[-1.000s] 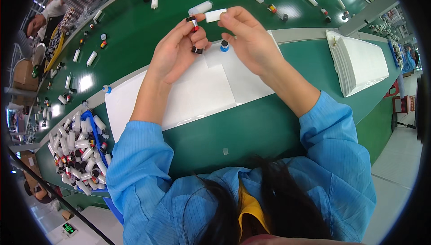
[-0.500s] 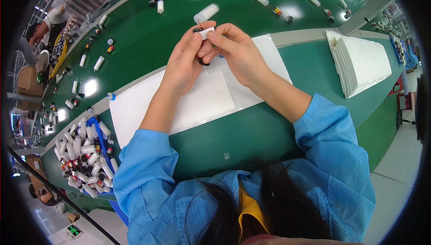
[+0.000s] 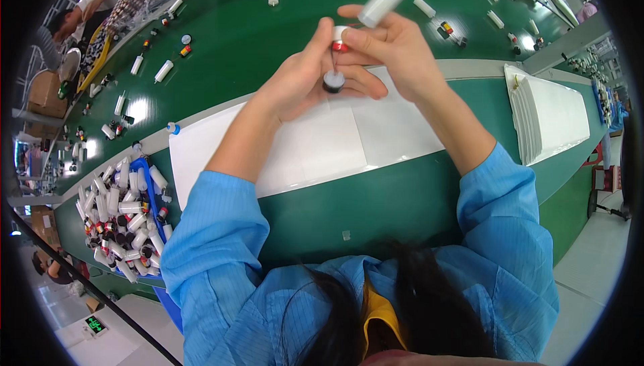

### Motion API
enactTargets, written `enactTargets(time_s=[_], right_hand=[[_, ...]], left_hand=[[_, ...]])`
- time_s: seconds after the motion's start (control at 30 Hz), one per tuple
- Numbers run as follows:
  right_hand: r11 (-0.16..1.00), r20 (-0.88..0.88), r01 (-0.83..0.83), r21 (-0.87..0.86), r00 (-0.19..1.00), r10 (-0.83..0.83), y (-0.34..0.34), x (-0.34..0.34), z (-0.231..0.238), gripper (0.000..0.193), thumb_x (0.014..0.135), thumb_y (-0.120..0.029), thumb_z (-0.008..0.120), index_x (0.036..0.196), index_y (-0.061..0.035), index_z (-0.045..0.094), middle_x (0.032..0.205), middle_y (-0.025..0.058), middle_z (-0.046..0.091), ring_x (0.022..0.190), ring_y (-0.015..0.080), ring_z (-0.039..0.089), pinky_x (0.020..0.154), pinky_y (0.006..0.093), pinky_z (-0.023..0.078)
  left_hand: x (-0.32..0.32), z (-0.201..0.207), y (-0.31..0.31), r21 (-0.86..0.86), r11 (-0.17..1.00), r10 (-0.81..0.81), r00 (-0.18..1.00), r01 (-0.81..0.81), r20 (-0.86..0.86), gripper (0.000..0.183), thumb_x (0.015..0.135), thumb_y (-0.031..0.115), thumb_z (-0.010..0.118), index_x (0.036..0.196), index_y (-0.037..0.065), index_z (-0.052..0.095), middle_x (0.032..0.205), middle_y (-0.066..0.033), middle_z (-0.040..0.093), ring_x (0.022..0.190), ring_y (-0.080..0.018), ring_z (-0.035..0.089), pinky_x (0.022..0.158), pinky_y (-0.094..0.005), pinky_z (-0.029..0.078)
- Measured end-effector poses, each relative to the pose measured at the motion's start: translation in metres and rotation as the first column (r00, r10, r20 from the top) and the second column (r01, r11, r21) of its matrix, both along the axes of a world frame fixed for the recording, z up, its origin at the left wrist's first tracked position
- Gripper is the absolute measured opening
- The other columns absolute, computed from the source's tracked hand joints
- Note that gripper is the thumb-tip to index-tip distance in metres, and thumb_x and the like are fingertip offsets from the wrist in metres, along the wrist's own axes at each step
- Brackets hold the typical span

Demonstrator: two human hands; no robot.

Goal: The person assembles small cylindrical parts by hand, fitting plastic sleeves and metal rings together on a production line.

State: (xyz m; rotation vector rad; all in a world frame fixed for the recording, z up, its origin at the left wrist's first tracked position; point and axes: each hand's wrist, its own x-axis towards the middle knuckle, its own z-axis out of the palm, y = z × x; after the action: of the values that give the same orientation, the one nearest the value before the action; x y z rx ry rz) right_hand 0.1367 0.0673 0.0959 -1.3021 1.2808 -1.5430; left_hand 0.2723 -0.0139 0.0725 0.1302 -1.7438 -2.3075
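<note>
Both of my hands meet over the far edge of the white sheets, around one wired assembly. My right hand (image 3: pixel 402 51) has its thumb pressed on a small red-and-white cylinder (image 3: pixel 340 39). My left hand (image 3: pixel 300 74) closes on the same piece from the other side, its lower fingers stretched out beneath. From there a thin wire runs down to a round black cap with a grey face (image 3: pixel 333 82), hanging in front of the left fingers. A white translucent tube (image 3: pixel 382 4), smeared by motion, sticks up above the right fingers; how it joins is hidden.
White sheets (image 3: pixel 282 165) lie on the green table (image 3: pixel 376 198). At the left, a blue tray (image 3: pixel 149 185) is heaped with similar tubes (image 3: pixel 127 222). More assemblies lie scattered on the far green surface (image 3: pixel 221 51). A white stack (image 3: pixel 553 114) stands right; a person (image 3: pixel 67 21) is far left.
My hands have shifted right and spread slightly. The white tube, which lay beyond my fingers, is now raised above my right hand. The red-and-white cylinder and black cap have come into sight.
</note>
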Motion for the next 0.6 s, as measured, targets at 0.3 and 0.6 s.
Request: enactTargets(time_s=[0.3,0.6], right_hand=[[0.865,-0.751,0.5,0.038,0.586,-0.305,-0.018,-0.082,0.011,0.057,0.066,-0.028,0.072,0.109,-0.0002,0.047,0.076,0.0081,0.064,0.073,0.0174,0.06,0.068,0.0289,0.044],[0.886,-0.753,0.332,-0.325,0.475,-0.454,0.001,-0.05,0.0,0.028,0.073,-0.019,0.064,0.096,-0.0053,0.056,0.072,0.0048,0.06,0.074,0.0203,0.059,0.066,0.0323,0.045]], left_hand=[[-0.023,-0.034,-0.186,-0.762,-0.64,0.558,0.623,-0.097,-0.548,0.045,0.074,0.006,0.052,0.117,0.02,0.048,0.124,-0.0002,0.042,0.109,-0.0217,0.045,0.08,-0.0402,0.044],[-0.03,0.0,-0.21,-0.845,0.206,0.629,0.728,-0.494,-0.273,0.029,0.086,0.031,0.051,0.109,0.015,0.057,0.113,-0.0085,0.054,0.099,-0.0163,0.055,0.084,-0.0392,0.043]])
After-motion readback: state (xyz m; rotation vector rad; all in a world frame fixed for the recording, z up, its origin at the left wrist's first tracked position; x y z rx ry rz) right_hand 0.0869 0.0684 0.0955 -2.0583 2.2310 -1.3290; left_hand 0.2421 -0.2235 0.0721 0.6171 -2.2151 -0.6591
